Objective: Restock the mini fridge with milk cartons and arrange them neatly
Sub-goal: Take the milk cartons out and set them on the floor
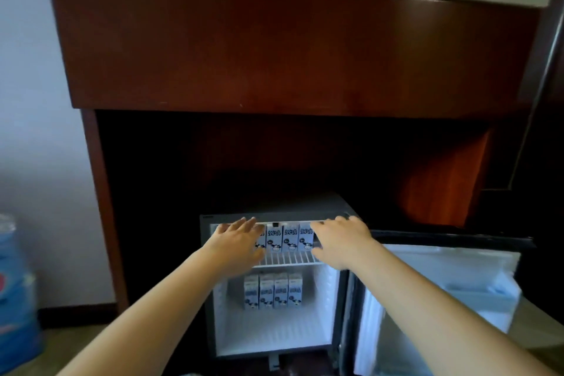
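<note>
Left hand (236,243), right hand (341,239): fingers spread, empty, flanking row of upright white cow-print milk cartons (290,237) on white wire upper shelf (287,259) of open mini fridge (274,333). Cartons directly between, equally near. Second row (273,290) below.

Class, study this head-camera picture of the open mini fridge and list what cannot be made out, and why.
- How many cartons the top-shelf row holds: the left hand and right hand cover both ends.
- The print on the lower cartons: too blurred.
- The blue pack: cut off by the left edge.
- The fridge door shelves' contents: washed out.
</note>
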Tool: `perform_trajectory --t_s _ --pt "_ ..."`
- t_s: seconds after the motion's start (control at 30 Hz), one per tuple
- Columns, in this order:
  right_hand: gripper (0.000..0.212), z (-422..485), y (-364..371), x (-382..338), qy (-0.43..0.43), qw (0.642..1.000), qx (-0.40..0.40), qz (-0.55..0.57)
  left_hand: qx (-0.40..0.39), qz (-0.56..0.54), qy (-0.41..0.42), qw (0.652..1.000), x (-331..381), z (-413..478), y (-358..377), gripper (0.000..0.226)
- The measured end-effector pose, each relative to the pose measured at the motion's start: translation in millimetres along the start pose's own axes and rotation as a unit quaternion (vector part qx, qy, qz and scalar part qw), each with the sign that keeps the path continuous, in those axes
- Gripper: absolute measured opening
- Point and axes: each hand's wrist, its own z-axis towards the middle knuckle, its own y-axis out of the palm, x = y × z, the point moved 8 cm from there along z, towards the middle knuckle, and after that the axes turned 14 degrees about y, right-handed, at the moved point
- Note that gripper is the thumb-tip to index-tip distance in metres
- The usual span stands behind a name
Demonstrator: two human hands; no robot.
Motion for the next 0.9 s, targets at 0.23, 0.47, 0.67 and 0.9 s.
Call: perform_trajectory --t_s 0.23,0.47,0.67,0.9 --pt "0.048 37 55 -40 -0.045 0.997 -0.025 0.059 -0.015 -0.028 -0.045 0.999 -41 18 53 0.064" --pt "0.056 95 112 -85 -0.097 0.989 -0.007 0.115 -0.003 -0.074 -0.027 0.997 -75 61 106 0.062" --pt "0.071 161 138 -120 -0.119 0.987 0.028 0.107 0.025 -0.001 -0.034 0.999 -103 107 128 0.072" --pt "0.067 207 145 -141 -0.104 0.985 0.083 0.11 0.057 0.052 -0.085 0.993 -129 150 124 0.068"
